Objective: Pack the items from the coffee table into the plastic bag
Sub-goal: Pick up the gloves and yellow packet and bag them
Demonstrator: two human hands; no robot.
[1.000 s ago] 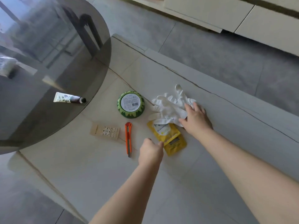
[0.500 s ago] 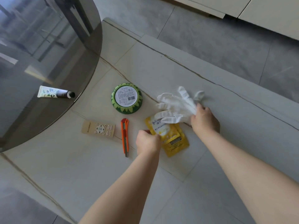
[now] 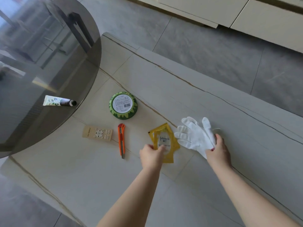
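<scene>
With the left hand (image 3: pixel 151 154) pinching the flat yellow plastic sachet (image 3: pixel 164 141) and the right hand (image 3: pixel 218 149) gripping the white fabric gloves (image 3: pixel 195 136) on the pale stone coffee table (image 3: pixel 213 112), no bag is showing, the limp gloves are likely slipping loose, and open tabletop is lying rightward.

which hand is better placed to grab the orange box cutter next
Left. The left hand is nearer the box cutter, though it pinches the yellow sachet; the right hand grips the white gloves.

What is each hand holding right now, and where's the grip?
Left hand pinches the yellow packet at its near edge. Right hand grips the white gloves at the cuff end.
</scene>
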